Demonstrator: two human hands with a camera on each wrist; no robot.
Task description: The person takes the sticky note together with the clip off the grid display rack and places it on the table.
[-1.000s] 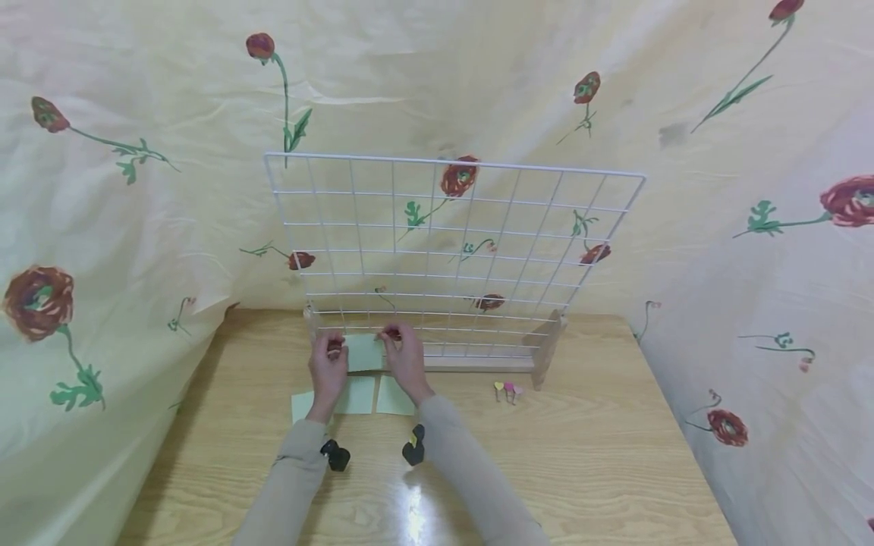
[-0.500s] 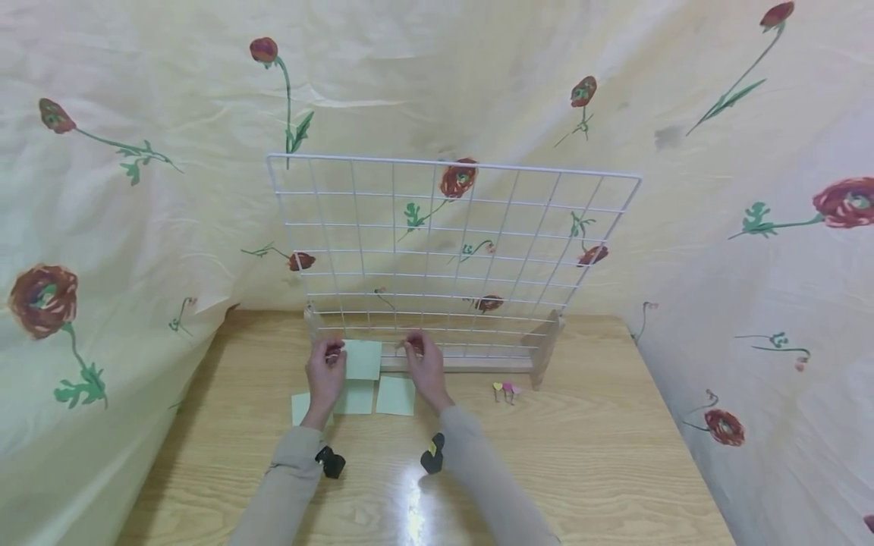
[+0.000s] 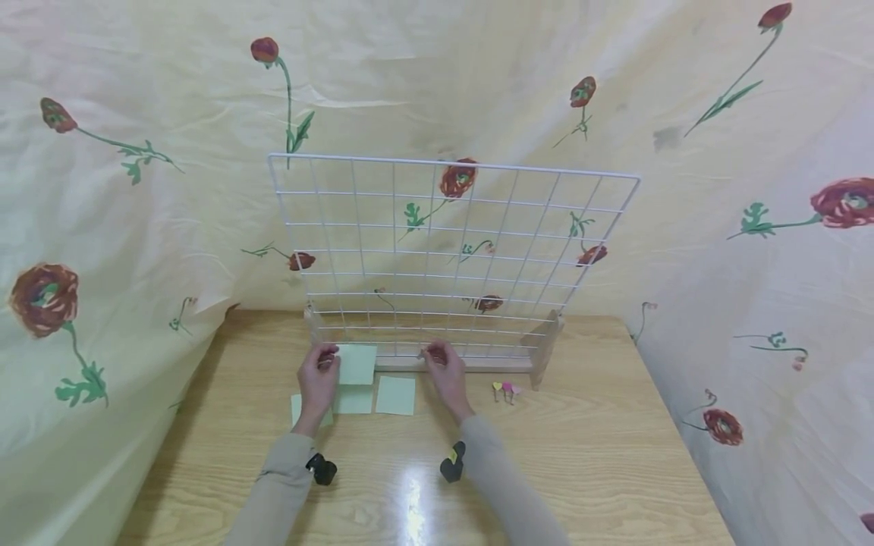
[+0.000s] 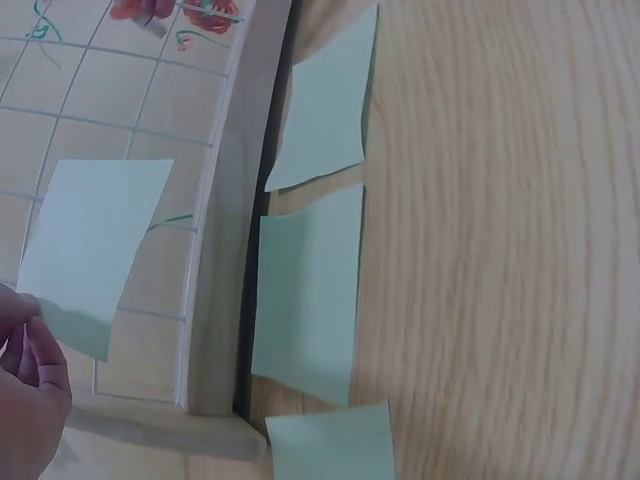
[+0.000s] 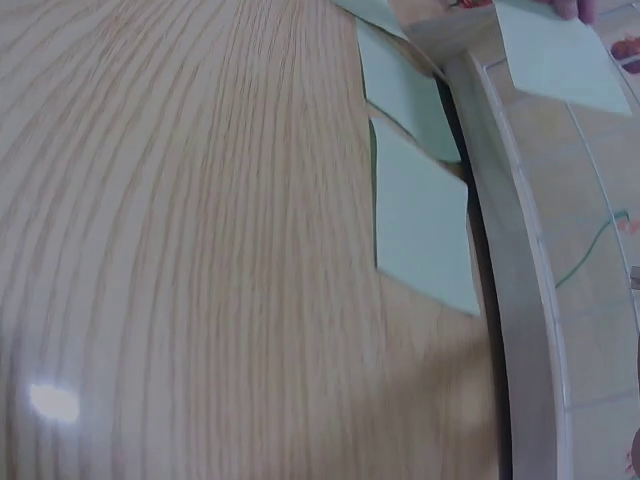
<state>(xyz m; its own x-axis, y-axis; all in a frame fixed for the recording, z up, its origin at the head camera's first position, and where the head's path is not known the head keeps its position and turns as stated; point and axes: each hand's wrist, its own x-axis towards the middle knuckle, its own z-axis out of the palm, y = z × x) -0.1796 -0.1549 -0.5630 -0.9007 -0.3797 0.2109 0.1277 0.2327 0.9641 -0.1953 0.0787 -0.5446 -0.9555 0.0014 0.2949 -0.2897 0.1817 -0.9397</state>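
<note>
My left hand (image 3: pixel 318 383) pinches a pale green paper note (image 3: pixel 357 365) by its left edge, in front of the lower left part of a white wire grid rack (image 3: pixel 488 364). In the left wrist view the held note (image 4: pixel 95 245) hangs before the wires, apart from the table. To its right, my right hand (image 3: pixel 447 375) pinches a small silvery clip-like thing (image 4: pixel 150 24) near the bottom of the grid; fingers hide most of it. Below the held note, three similar notes lie in a row on the table, the right one (image 3: pixel 395 396) fully visible and the left one partly covered by my left hand.
Three small clips with heart tops (image 3: pixel 507 388), yellow, pink and lilac, lie right of my right hand. The rack stands on a wooden base with side feet (image 3: pixel 546 356). Behind it hangs a flowered cloth (image 3: pixel 437 83). Wood-grain table (image 3: pixel 601 455) spreads around.
My right hand has let go of the note's upper right corner and moved right. My left hand has drawn the note slightly down and left, toward me.
</note>
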